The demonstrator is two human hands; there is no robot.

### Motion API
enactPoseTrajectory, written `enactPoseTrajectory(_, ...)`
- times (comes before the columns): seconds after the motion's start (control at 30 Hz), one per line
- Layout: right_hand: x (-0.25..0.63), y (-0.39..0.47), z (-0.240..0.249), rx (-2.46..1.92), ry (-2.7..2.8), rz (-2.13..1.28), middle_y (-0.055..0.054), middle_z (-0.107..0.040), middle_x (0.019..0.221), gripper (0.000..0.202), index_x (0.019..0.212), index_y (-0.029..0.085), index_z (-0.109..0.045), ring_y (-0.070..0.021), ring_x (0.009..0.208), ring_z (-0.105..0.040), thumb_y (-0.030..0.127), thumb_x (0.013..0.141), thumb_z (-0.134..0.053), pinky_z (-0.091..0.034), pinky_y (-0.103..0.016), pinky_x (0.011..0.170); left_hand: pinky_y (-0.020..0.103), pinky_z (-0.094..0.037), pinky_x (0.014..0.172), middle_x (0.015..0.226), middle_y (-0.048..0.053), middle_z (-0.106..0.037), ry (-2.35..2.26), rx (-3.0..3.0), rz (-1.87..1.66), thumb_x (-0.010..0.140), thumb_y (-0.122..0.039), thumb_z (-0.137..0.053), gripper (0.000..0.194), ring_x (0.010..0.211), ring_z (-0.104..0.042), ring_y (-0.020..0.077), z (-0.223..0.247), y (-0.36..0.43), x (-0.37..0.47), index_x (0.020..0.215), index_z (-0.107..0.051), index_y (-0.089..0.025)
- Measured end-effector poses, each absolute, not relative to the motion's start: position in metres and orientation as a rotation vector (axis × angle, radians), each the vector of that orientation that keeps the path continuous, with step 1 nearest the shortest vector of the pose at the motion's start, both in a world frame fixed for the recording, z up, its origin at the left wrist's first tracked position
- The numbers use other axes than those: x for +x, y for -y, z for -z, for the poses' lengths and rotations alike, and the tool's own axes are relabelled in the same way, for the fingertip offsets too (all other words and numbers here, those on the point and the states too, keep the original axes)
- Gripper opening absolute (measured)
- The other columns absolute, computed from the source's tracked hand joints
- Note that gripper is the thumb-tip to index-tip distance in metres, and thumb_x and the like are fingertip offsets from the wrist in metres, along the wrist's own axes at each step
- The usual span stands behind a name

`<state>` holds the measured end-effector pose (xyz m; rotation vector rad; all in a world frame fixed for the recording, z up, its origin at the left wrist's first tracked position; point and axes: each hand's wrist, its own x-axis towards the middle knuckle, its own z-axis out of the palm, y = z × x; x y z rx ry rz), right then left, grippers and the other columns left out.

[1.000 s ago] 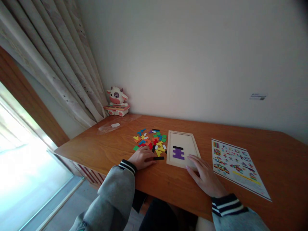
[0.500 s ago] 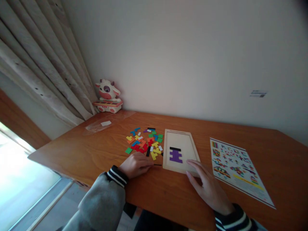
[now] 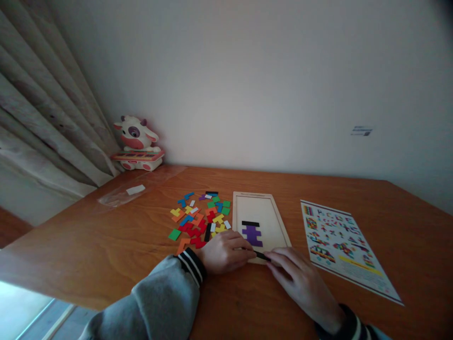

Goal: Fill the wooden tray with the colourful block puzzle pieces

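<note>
Black strip shifted to near edge of tray — left hand pinching one end, right hand pinching other.

Wearer's left sleeve: grey, long, loose cut, broad through the forearm; surface plain and matt, soft folds and shallow creases in the cloth. Left cuff: black or very dark, close-fitting, narrower than the cloth above it, two thin white stripes running around it. Right cuff: same dark colour, pale stripes near its sleeve side; lower part cut by the picture edge. Right sleeve: only a small greyish patch visible, detail too dim to record. Left hand and right hand: bare.
</note>
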<state>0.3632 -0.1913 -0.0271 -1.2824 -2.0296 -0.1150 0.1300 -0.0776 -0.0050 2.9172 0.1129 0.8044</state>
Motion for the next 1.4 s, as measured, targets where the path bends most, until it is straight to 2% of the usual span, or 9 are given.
enactPoseTrajectory(0.23,0.358,0.176,-0.004,-1.399,2.15,-0.078,-0.004,-0.071,0.092,0.016,0.098,0.028,-0.07,-0.0204,0.084,-0.068,0.022,0.092,-0.056,-0.058,-0.035,0.075,0.028,-0.055,0.076,0.093,0.007,-0.073,-0.194,2.737,-0.997,0.092,-0.017,-0.057,0.019,0.084,-0.068,0.0162,0.004,0.076,0.127,0.105,-0.07,-0.021)
enactPoseTrajectory(0.3,0.359,0.165,-0.018,-1.456,2.175,-0.227,-0.003,-0.073,0.098,0.015,0.101,0.029,-0.071,-0.0216,0.09,-0.069,0.025,0.086,-0.066,-0.057,-0.036,0.082,0.026,-0.056,0.074,0.09,0.007,-0.073,-0.259,2.622,-1.062,0.091,-0.017,-0.059,0.017,0.081,-0.068,0.0151,0.005,0.076,0.127,0.101,-0.072,-0.022)
enactPoseTrajectory(0.37,0.361,0.154,-0.03,-1.475,2.158,-0.382,-0.002,-0.074,0.104,0.026,0.108,0.03,-0.071,-0.0215,0.093,-0.07,0.031,0.082,-0.072,-0.057,-0.034,0.084,0.024,-0.057,0.072,0.089,0.007,-0.073,-0.351,2.45,-1.101,0.09,-0.019,-0.062,0.014,0.079,-0.069,0.0147,0.005,0.074,0.128,0.097,-0.073,-0.021)
enactPoseTrajectory(0.47,0.365,0.141,-0.038,-1.529,2.03,-0.378,-0.004,-0.074,0.106,0.028,0.11,0.029,-0.07,-0.0225,0.094,-0.071,0.037,0.084,-0.07,-0.057,-0.035,0.084,0.025,-0.058,0.07,0.087,0.007,-0.073,-0.582,2.187,-1.165,0.089,-0.023,-0.065,0.011,0.078,-0.069,0.0154,0.006,0.068,0.129,0.094,-0.074,-0.019)
enactPoseTrajectory(0.8,0.374,0.13,-0.011,-1.623,1.945,-0.29,-0.007,-0.074,0.101,0.019,0.102,0.024,-0.07,-0.0223,0.09,-0.071,0.031,0.093,-0.054,-0.056,-0.036,0.081,0.027,-0.059,0.07,0.09,0.007,-0.071,-0.81,1.932,-1.122,0.088,-0.032,-0.068,0.017,0.079,-0.067,0.0159,0.014,0.051,0.126,0.094,-0.073,-0.017)
enactPoseTrajectory(0.93,0.382,0.096,-0.01,-1.543,2.05,-0.406,-0.006,-0.074,0.094,0.017,0.096,0.023,-0.072,-0.0203,0.081,-0.069,0.029,0.09,-0.058,-0.055,-0.035,0.076,0.026,-0.06,0.067,0.086,0.006,-0.072,-0.857,1.698,-1.065,0.085,-0.04,-0.07,0.027,0.073,-0.069,0.0153,0.022,0.043,0.127,0.095,-0.07,-0.015)
enactPoseTrajectory(1.03,0.389,0.073,-0.007,-1.5,2.047,-0.539,-0.008,-0.073,0.09,0.02,0.093,0.02,-0.074,-0.02,0.08,-0.068,0.034,0.089,-0.06,-0.055,-0.034,0.074,0.026,-0.059,0.063,0.081,0.005,-0.071,-0.855,1.603,-1.039,0.083,-0.045,-0.071,0.032,0.069,-0.068,0.0148,0.024,0.04,0.128,0.094,-0.069,-0.014)
enactPoseTrajectory(1.2,0.393,0.063,0.008,-1.454,1.988,-0.711,-0.008,-0.069,0.095,0.027,0.101,0.021,-0.074,-0.0204,0.088,-0.066,0.041,0.089,-0.062,-0.053,-0.036,0.082,0.024,-0.055,0.064,0.083,0.005,-0.071,-0.915,1.628,-0.993,0.083,-0.042,-0.071,0.032,0.071,-0.066,0.0136,0.024,0.041,0.129,0.096,-0.07,-0.014)
enactPoseTrajectory(1.4,0.394,0.063,0.021,-1.488,2.047,-0.522,-0.008,-0.068,0.102,0.024,0.104,0.024,-0.073,-0.0219,0.095,-0.063,0.04,0.091,-0.062,-0.048,-0.039,0.089,0.024,-0.053,0.069,0.088,0.006,-0.071,-0.954,1.72,-0.963,0.087,-0.038,-0.068,0.026,0.078,-0.065,0.0148,0.028,0.041,0.128,0.098,-0.071,-0.015)
